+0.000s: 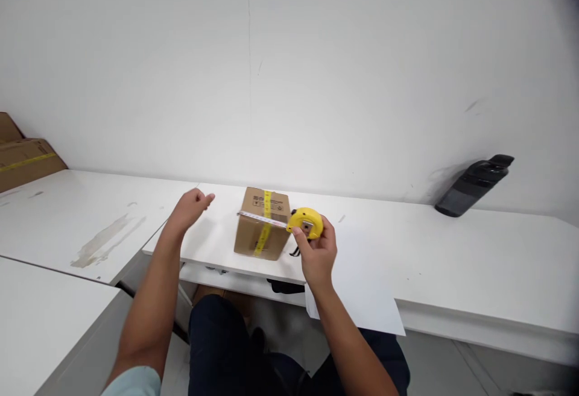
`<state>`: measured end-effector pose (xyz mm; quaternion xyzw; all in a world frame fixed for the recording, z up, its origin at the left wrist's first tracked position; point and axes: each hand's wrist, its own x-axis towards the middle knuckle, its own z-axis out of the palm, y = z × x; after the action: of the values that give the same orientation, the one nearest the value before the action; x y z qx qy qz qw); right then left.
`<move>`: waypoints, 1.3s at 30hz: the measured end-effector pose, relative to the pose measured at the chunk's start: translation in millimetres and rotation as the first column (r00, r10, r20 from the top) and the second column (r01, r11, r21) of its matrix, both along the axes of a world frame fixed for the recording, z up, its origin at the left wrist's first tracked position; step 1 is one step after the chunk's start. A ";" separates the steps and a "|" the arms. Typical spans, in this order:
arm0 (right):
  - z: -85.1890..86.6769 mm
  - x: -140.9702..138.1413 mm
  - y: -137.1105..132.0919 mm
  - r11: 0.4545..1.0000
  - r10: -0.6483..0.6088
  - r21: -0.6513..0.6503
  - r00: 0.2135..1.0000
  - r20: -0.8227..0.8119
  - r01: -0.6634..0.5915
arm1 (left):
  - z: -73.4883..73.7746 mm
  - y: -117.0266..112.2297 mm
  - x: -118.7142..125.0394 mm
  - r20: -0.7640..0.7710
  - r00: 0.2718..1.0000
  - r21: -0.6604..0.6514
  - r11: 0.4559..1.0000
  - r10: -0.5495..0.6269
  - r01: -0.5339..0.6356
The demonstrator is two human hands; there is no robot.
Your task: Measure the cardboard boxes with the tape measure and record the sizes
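Observation:
A yellow tape measure (pixel 309 222) is gripped in my right hand (pixel 319 257), beside the right edge of a small brown cardboard box (pixel 257 236). From its case, the white blade (pixel 261 219) stretches leftward across the box's near top edge, its end at the box's left corner. Yellow tape runs over the top and front of the box. A black wrist strap dangles under the case. Off to the box's left, my left hand (pixel 192 208) hovers above the table with fingers curled and thumb sticking out; nothing shows in it.
On the right, a dark bottle (pixel 474 185) stands near the wall. White paper (pixel 362 287) overhangs the front edge of the white table (pixel 452 257). Larger cardboard boxes (pixel 27 158) sit at far left. Below the tabletop, a shelf holds a black item (pixel 286 287).

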<state>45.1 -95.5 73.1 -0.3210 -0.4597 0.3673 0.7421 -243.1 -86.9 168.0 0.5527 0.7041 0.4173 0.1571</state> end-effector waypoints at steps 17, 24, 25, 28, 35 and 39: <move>-4.7 0.8 -18.9 0.972 0.133 -0.161 0.962 -0.237 -0.174 | -5.1 -44.2 139.4 -0.250 0.747 0.021 0.767 -0.617 0.641; -7.8 18.2 -46.3 0.993 0.072 -0.086 0.989 -0.126 -0.084 | -4.3 -54.8 158.7 0.371 0.504 -0.181 0.471 -0.780 0.863; -6.3 20.1 -48.4 0.995 0.053 -0.076 0.990 -0.129 -0.063 | -5.5 -54.5 161.1 0.486 0.447 -0.172 0.420 -0.751 0.891; 0.3 24.6 -55.0 0.997 -0.061 -0.047 0.989 -0.133 0.055 | -3.9 -47.5 164.4 0.660 0.405 -0.133 0.431 -0.633 0.892; 6.5 46.0 -73.7 0.875 -0.473 0.045 0.872 -0.128 0.482 | 24.0 55.9 103.3 0.563 0.682 -0.057 0.802 -0.466 0.595; -3.8 54.7 -68.9 0.854 -0.514 0.056 0.856 -0.059 0.517 | 11.9 109.5 62.9 0.196 0.944 -0.067 0.957 -0.265 0.283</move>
<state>99.9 -164.4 69.3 -0.3985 -0.3538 0.1458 0.8335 -180.2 22.6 179.8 0.5960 0.6214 0.4075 0.3043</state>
